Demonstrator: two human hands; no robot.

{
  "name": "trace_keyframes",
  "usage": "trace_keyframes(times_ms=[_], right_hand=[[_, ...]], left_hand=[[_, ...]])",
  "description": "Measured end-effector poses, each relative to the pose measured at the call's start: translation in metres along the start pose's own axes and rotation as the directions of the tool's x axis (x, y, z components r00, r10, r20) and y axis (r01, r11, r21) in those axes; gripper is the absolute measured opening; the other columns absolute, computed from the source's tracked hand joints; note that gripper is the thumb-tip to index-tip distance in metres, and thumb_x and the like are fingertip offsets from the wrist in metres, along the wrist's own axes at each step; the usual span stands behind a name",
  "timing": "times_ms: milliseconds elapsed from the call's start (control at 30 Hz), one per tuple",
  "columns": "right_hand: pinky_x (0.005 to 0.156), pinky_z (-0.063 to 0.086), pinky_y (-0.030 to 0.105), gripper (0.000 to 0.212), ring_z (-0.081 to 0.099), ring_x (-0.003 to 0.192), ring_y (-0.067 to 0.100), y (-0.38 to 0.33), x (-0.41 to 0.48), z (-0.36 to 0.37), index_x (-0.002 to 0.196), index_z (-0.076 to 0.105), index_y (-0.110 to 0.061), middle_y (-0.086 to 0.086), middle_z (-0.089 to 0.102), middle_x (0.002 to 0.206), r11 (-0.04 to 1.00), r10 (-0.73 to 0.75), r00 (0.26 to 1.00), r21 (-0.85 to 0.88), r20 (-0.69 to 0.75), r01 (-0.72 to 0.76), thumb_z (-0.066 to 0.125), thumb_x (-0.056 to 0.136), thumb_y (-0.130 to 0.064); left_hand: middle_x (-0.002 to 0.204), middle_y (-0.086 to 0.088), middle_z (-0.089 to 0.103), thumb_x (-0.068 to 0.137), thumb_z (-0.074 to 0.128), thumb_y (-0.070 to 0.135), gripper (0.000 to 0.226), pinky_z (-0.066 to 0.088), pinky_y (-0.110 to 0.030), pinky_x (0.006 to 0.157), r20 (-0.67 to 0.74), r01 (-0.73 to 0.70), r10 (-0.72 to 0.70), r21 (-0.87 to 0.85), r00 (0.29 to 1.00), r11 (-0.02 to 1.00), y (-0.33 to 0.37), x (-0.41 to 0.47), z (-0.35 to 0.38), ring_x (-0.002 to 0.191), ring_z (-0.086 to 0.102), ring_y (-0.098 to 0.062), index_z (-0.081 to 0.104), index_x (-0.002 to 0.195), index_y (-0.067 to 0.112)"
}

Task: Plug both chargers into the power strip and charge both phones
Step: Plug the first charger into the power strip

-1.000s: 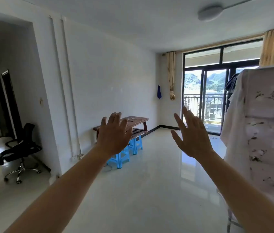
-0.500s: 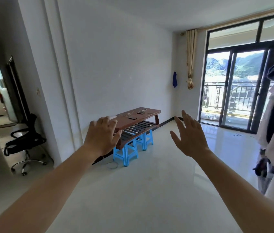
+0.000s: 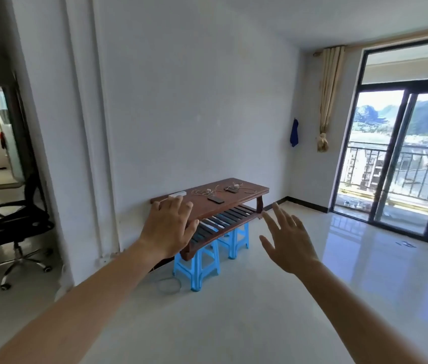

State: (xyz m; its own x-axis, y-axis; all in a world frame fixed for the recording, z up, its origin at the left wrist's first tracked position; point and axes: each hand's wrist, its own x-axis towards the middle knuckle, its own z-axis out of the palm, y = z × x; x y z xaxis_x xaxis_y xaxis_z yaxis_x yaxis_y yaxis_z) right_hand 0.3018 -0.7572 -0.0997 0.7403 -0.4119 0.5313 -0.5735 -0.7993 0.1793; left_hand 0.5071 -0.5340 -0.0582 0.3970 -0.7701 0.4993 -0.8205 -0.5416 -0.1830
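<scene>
Both the left hand (image 3: 169, 227) and right hand (image 3: 287, 243) were open and empty, with the table (image 3: 233, 203) at twelve o'clock.

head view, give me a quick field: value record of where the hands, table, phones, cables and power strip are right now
left hand: raised, fingers spread, empty
right hand: raised, open, empty
table: dark wood, against the white wall, slatted shelf underneath
power strip: white, at the table's left end
phones: one dark phone mid-table, another further right
cables: loose coils on the tabletop; plugged or not, too small to tell
stools: blue, under the table
office chair: black, left of the wall
</scene>
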Motion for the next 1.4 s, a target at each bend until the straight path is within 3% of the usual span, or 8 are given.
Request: trace_keyframes(times_ms=[100, 400, 667, 833, 1133, 1400], right_hand=[[0.114, 0.036, 0.047, 0.064, 0.04, 0.143, 0.035, 0.029, 0.052, 0.039, 0.149, 0.043, -0.012, 0.023, 0.032, 0.16, 0.998, 0.043, 0.999, 0.042, -0.019, -0.042, 0.051, 0.096, -0.048], [0.109, 0.041, 0.047, 0.066, 0.046, 0.138, 0.037, 0.119, 0.207, 0.22, 0.149, 0.044, -0.01, 0.023, 0.039, 0.156, 0.981, 0.161, 0.987, 0.112, 0.002, -0.16, 0.057, 0.094, -0.046], [0.112, 0.036, 0.044, 0.067, 0.043, 0.139, 0.033, 0.179, 0.419, 0.349, 0.153, 0.035, -0.017, 0.017, 0.032, 0.161, 0.97, 0.103, 0.992, 0.216, 0.073, -0.116, 0.052, 0.096, -0.048], [0.114, 0.034, 0.043, 0.068, 0.041, 0.141, 0.03, 0.172, 0.52, 0.434, 0.154, 0.031, -0.019, 0.01, 0.027, 0.164, 0.961, -0.002, 0.99, 0.274, 0.141, -0.037, 0.049, 0.097, -0.051], [0.113, 0.038, 0.042, 0.068, 0.041, 0.141, 0.025, 0.17, 0.69, 0.613, 0.156, 0.027, -0.019, 0.009, 0.027, 0.163, 0.97, -0.159, 0.953, 0.219, 0.256, 0.103, 0.044, 0.099, -0.052], [0.098, 0.05, 0.041, 0.066, 0.055, 0.126, 0.025, 0.198, 0.847, 0.725, 0.154, 0.028, -0.02, 0.005, 0.048, 0.148, 0.971, -0.17, 0.908, 0.222, 0.383, 0.089, 0.041, 0.098, -0.052]], left_hand=[[0.153, -0.016, 0.045, 0.1, 0.031, 0.054, 0.062, 0.037, -0.053, 0.108, 0.036, 0.005, -0.003, -0.03, 0.999, 1.0, -0.001, 0.072, 0.044, 0.139, 0.043, -0.033, 0.043, 0.146, 0.015], [0.153, -0.015, 0.044, 0.1, 0.029, 0.055, 0.062, 0.035, -0.054, 0.109, 0.115, -0.051, 0.054, -0.027, 0.992, 0.998, 0.015, 0.262, 0.224, 0.141, 0.039, -0.032, 0.042, 0.147, 0.016], [0.155, -0.012, 0.043, 0.097, 0.02, 0.058, 0.068, 0.037, -0.052, 0.109, 0.149, -0.01, 0.01, 0.001, 0.989, 1.0, -0.013, 0.461, 0.332, 0.141, 0.041, -0.029, 0.042, 0.146, 0.016], [0.156, -0.013, 0.042, 0.1, 0.025, 0.056, 0.064, 0.036, -0.051, 0.111, 0.189, 0.05, -0.047, -0.014, 0.981, 0.999, -0.041, 0.531, 0.405, 0.143, 0.04, -0.028, 0.042, 0.147, 0.016], [0.162, -0.014, 0.031, 0.101, 0.02, 0.059, 0.066, 0.029, -0.049, 0.117, 0.327, 0.11, -0.099, -0.015, 0.94, 0.994, -0.102, 0.668, 0.578, 0.148, 0.03, -0.028, 0.031, 0.153, 0.02], [0.163, -0.013, 0.028, 0.101, 0.025, 0.056, 0.065, 0.034, -0.05, 0.115, 0.445, 0.194, -0.147, -0.062, 0.883, 0.979, -0.159, 0.829, 0.699, 0.149, 0.029, -0.029, 0.031, 0.154, 0.019]])
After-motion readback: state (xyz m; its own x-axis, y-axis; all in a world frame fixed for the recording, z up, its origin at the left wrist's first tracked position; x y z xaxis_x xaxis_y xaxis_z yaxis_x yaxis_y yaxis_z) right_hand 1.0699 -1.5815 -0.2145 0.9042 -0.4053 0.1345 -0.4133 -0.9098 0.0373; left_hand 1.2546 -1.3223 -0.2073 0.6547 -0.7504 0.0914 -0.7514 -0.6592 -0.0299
